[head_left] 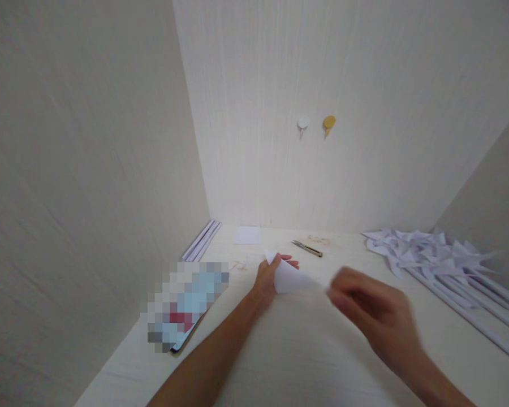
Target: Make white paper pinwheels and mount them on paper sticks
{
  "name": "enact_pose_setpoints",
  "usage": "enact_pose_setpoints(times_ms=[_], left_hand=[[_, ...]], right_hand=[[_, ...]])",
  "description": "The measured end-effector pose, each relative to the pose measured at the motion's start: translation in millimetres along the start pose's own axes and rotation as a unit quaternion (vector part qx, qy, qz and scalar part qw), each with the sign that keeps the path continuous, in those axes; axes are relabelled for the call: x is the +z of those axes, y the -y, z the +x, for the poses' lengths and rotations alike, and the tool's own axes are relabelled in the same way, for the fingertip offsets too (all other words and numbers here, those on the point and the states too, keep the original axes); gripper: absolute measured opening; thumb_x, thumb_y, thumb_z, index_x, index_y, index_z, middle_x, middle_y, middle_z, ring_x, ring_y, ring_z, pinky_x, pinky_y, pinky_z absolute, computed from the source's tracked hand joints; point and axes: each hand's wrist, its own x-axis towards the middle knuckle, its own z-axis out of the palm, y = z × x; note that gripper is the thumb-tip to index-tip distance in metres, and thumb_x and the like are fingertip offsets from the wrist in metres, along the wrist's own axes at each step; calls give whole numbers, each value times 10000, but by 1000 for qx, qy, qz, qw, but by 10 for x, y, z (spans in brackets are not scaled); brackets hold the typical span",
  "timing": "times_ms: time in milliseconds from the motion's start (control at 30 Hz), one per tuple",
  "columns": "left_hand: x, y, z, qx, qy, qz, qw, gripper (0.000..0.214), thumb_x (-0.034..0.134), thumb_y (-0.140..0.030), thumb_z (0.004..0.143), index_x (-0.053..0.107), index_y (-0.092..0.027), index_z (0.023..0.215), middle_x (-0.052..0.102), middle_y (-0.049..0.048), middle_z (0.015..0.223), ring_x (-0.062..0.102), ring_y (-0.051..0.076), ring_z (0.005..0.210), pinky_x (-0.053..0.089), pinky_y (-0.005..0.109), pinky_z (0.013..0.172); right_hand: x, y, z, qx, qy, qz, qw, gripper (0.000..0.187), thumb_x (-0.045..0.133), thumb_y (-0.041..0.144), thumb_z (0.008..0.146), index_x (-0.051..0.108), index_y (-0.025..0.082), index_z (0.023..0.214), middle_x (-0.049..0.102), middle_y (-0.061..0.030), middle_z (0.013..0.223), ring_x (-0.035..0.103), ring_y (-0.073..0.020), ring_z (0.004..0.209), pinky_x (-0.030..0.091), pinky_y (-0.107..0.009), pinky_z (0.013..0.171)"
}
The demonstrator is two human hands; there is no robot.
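A small white sheet of paper (292, 278) is held above the table in my left hand (265, 281). The thumb lies over it and the fingers show behind its far edge. On the right the paper tapers to a blurred point. There my right hand (371, 308), smeared by motion, has its thumb and forefinger pinched together at that tip. A pair of small thread snips (307, 249) with pointed blades rests on the table beyond the paper. Behind my left hand, a flat white paper square (246, 235) lies near the back wall.
Several rolled white paper sticks (201, 241) lie at the back left. A phone (199, 299) with a pixelated screen sits left of my left arm. Pointed paper shapes on long paper sticks (462, 305) are heaped at the right. Two round hooks (329, 122) hang on the wall.
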Motion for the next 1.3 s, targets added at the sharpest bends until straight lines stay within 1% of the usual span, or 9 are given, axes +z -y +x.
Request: enact_pose_setpoints(times_ms=[100, 267, 433, 567, 700, 900, 1067, 1167, 1300], left_hand=[[-9, 5, -17, 26, 3, 30, 999, 365, 647, -447, 633, 639, -116, 789, 688, 93, 698, 625, 186, 638, 471, 322, 667], [1, 32, -10, 46, -5, 59, 997, 410, 659, -481, 591, 645, -121, 786, 696, 89, 703, 635, 205, 678, 474, 321, 670], [24, 57, 39, 46, -19, 74, 996, 385, 662, -471, 590, 646, -127, 761, 702, 92, 725, 632, 192, 649, 477, 305, 624], [-18, 27, 109, 61, -66, 76, 993, 341, 728, -383, 532, 645, -122, 735, 700, 84, 707, 625, 179, 640, 476, 293, 612], [-62, -25, 160, 81, -88, 72, 990, 337, 737, -365, 522, 642, -123, 736, 700, 85, 717, 635, 184, 671, 475, 292, 633], [-81, -29, 187, 91, -81, 67, 990, 378, 631, -497, 599, 601, -125, 658, 683, 90, 625, 639, 201, 614, 468, 304, 594], [-112, -50, 196, 101, -109, 115, 982, 366, 593, -500, 625, 568, -135, 613, 660, 81, 544, 621, 194, 536, 452, 289, 528], [-105, -64, 168, 104, -87, 130, 982, 305, 640, -431, 606, 581, -142, 684, 684, 74, 617, 616, 172, 534, 451, 271, 517], [-76, -46, 113, 40, -27, 149, 988, 269, 744, -246, 484, 611, -139, 692, 687, 55, 634, 597, 158, 525, 460, 271, 519]], right_hand=[[282, -258, 212, 33, -32, 4, 999, 281, 502, 443, 768, 600, 184, 716, 595, -53, 792, 545, -174, 717, 449, -272, 568], [607, -598, 249, 77, 10, 26, 997, 312, 415, 391, 816, 623, 160, 789, 618, -64, 785, 540, -166, 720, 424, -267, 612], [589, -650, 206, 138, 70, 62, 986, 279, 451, 371, 779, 609, 157, 695, 554, -7, 563, 472, -126, 496, 370, -230, 442], [571, -649, 220, 156, 85, 58, 982, 298, 464, 356, 762, 542, 171, 542, 454, 27, 400, 397, -100, 370, 322, -226, 392], [584, -621, 226, 149, 102, 48, 982, 303, 456, 338, 760, 531, 177, 514, 466, 27, 394, 405, -102, 360, 315, -228, 396], [593, -619, 219, 138, 104, 35, 984, 310, 447, 332, 770, 528, 176, 515, 463, 27, 401, 403, -98, 359, 303, -225, 394], [607, -636, 194, 136, 172, 75, 973, 270, 436, 324, 782, 545, 177, 583, 567, 11, 456, 433, -99, 361, 316, -212, 380], [610, -648, 189, 144, 167, 94, 971, 247, 428, 322, 788, 557, 180, 633, 593, 9, 473, 452, -105, 364, 340, -215, 391], [597, -663, 196, 142, 110, 78, 981, 247, 437, 320, 779, 541, 186, 599, 581, 11, 459, 457, -109, 358, 352, -227, 403]])
